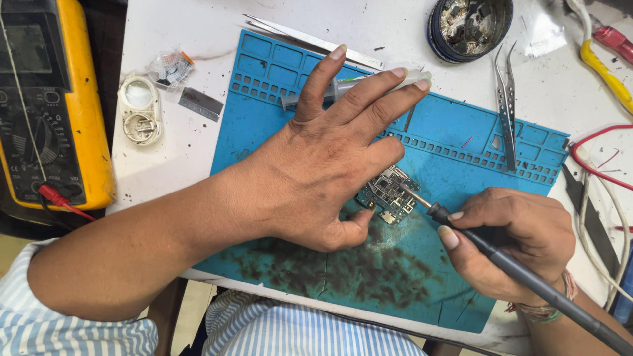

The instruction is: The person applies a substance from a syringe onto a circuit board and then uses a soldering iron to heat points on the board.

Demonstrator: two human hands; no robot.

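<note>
Cluttered white surface (165, 165) under a stained blue mat (455, 132); nearest, right hand (521, 240) with grip closed pen-style round a soldering iron (501, 260), tip on the small circuit board (389, 194) mid-mat; best kept steady and brief on the joint; left hand (330, 165) pinning the board with thumb, fingers spread over a syringe (349, 86), gripping nothing; farther off, tweezers (506, 105), parts tin (469, 26), yellow meter (53, 105).
</note>
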